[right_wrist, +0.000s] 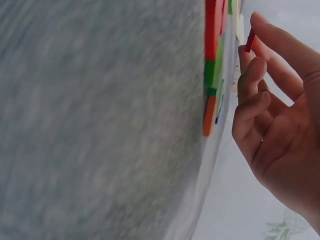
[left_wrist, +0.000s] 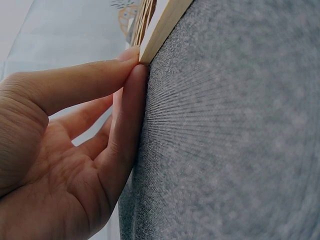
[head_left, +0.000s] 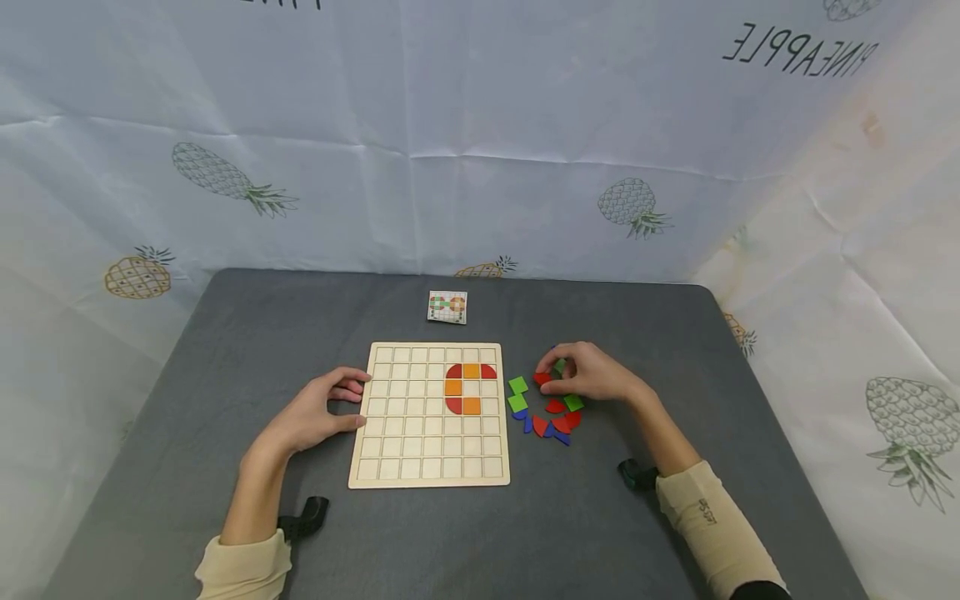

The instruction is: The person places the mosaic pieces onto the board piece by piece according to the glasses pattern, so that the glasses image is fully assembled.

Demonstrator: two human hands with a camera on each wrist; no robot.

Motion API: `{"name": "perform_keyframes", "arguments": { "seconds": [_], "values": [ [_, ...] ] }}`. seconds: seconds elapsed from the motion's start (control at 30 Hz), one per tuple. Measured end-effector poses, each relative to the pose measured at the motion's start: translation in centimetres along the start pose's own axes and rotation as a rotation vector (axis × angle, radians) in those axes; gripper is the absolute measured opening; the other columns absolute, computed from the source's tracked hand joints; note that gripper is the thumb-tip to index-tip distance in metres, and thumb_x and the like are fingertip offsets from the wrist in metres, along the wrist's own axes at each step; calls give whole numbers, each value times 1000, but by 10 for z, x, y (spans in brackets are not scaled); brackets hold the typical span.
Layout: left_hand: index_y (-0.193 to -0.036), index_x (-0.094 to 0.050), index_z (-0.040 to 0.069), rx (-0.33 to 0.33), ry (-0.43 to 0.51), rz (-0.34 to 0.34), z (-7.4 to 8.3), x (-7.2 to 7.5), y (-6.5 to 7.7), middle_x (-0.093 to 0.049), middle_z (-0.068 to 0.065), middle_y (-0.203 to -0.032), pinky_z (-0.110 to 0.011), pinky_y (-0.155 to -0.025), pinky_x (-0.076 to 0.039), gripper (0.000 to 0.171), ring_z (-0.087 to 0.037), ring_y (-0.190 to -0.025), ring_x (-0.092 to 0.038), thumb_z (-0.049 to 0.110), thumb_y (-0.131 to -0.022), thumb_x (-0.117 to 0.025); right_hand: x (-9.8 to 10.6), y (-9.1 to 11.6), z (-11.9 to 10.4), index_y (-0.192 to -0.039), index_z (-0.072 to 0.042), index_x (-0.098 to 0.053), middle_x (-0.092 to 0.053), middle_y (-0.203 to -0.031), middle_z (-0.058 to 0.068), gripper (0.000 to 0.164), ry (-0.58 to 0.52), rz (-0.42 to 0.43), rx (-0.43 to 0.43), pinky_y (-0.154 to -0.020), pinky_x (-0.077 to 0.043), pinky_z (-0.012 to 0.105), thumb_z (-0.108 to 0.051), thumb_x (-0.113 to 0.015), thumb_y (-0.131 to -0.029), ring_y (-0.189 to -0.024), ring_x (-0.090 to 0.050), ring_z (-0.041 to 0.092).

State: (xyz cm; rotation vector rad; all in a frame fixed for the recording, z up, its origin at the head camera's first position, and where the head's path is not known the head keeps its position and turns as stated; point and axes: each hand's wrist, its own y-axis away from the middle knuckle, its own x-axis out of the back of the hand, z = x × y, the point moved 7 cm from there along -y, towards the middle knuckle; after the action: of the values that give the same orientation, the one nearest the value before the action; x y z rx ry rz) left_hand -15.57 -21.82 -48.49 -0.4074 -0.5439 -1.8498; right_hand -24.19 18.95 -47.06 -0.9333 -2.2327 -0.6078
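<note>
The square wooden grid board [head_left: 408, 446] lies flat on the table. Its raised cells hold red quarter-round and orange square pieces [head_left: 453, 387] towards the upper right. My left hand [head_left: 311, 410] rests at the board's left edge, thumb and index fingertips touching it, spread apart along that edge. Between thumb and finger my right hand [head_left: 592, 372] pinches a red quarter-round tile [head_left: 542, 378]. In the right wrist view, the tile [right_wrist: 250, 41] is held up off the table. Under and beside this hand lie loose red, green and blue tiles [head_left: 555, 407].
A small pattern card [head_left: 447, 307] lies behind the board on the grey table [head_left: 300, 308]. Green square tiles [head_left: 518, 385] sit close to the board's right edge. A pineapple-print cloth [head_left: 450, 208] hangs behind the table.
</note>
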Motion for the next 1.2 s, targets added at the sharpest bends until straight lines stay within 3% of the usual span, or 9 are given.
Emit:
{"name": "perform_keyframes", "arguments": {
  "seconds": [0.13,0.23,0.53,0.9,1.2],
  "values": [
    [-146,-58,-2,-3,-3,-1,0,-1,0,-65,-20,-132,-33,-96,-57,62,-30,-118,-66,5,-91,-86,-3,-2,-9,-119,-15,-79,-74,-89,0,26,-38,-3,25,-59,-48,24,-26,-86,-96,-63,-57,8],
    [-146,-58,-2,-5,-5,-1,0,-1,0,-65,-21,-132,-34,-96,-57,62,-31,-118,-66,4,-91,-86,-6,-6,-17,-120,-15,-79,-76,-98,-1,27,-58,-2,44,-59,-47,24,-25,-86,-96,-65,-59,9],
    [-146,-58,-1,-2,-2,2,0,-1,0,-65,-20,-131,-35,-96,-58,62,-30,-118,-66,4,-91,-86,-20,-16,-35,-120,-15,-78,-76,-103,3,26,-109,-7,81,-61,-48,25,-25,-84,-97,-69,-61,10],
    [-146,-58,-2,6,-9,4,1,0,0,-64,-20,-131,-34,-96,-57,62,-30,-118,-66,4,-91,-86,-39,-30,-50,-120,-8,-76,-80,-105,7,26,-174,-58,95,-78,-62,24,-12,-85,-95,-81,-72,10],
    [-146,-58,-2,4,-8,0,2,0,0,-64,-21,-132,-33,-96,-58,62,-32,-119,-66,4,-91,-86,-48,-34,-55,-110,-8,-77,-81,-98,5,13,-178,-84,129,-79,-64,24,-7,-80,-98,-83,-76,15]
  ]
}}
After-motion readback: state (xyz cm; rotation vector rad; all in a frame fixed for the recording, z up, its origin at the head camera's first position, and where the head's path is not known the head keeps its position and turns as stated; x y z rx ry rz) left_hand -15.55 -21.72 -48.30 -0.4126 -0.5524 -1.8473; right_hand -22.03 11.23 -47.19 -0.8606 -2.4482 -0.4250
